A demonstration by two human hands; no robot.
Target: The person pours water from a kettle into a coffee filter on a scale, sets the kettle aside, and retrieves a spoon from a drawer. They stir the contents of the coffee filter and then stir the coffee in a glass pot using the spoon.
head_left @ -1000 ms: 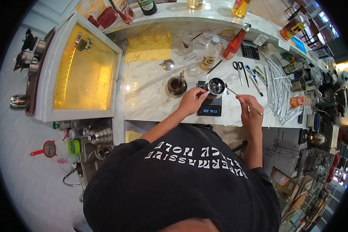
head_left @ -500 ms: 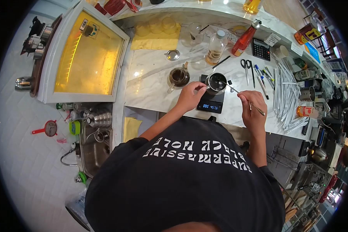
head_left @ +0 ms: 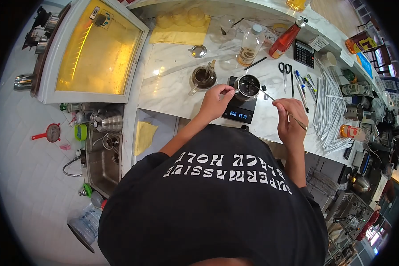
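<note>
- Head view: a person in a black T-shirt [head_left: 208,208] works a long-handled spoon [head_left: 267,95] in a metal cup [head_left: 241,96] at a marble desk [head_left: 166,95].
- Good form, by the look of it, calls for slow, even circles, the spoon reaching low without knocking the wall.
- A light, steady hold should guard against tipping; a hasty stroke could splash the cup's dark contents onto the scale [head_left: 238,114], its digits lit.
- Pressing down on the cup would likely disturb the reading; a looser touch suits it better.
- Left hand [head_left: 215,103]: thumb and fingers closed at the cup's left side, apparently on its handle, the exact grip partly hidden.
- Right hand [head_left: 291,119]: fingers gripping the spoon's shaft, well to the right of the cup, the spoon's tip lost in the dark contents.
- Between the hands, the cup sits closer to the left one, over the scale's far part; contact underneath cannot be seen.
- Left of the cup, a glass pot [head_left: 204,80] of dark liquid stands near the left hand; on the far side rises a clear bottle [head_left: 249,46].
</note>
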